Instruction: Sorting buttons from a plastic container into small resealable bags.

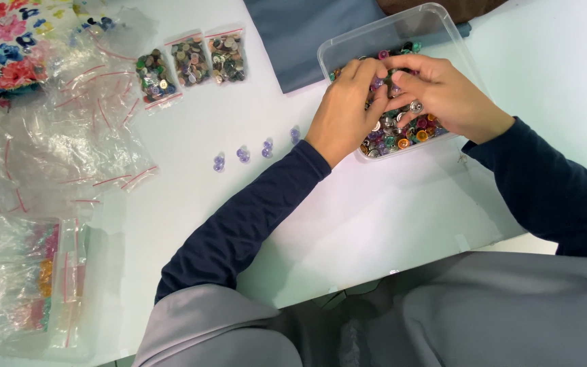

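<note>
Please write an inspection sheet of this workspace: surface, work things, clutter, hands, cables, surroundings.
Surface: white table, mostly bare in front of the person.
Work things: clear plastic tub holding many small coloured buttons; four pale purple pieces in a row on the table left of the tub.
Clutter: three filled zip bags of buttons; heap of empty clear zip bags; bags with coloured contents at the left edge.
Hands: left hand and right hand both inside the tub, fingertips together over the buttons; what they pinch is too small to tell.
Cables: nothing seen.
Surroundings: blue-grey cloth behind the tub; floral fabric at top left.
</note>
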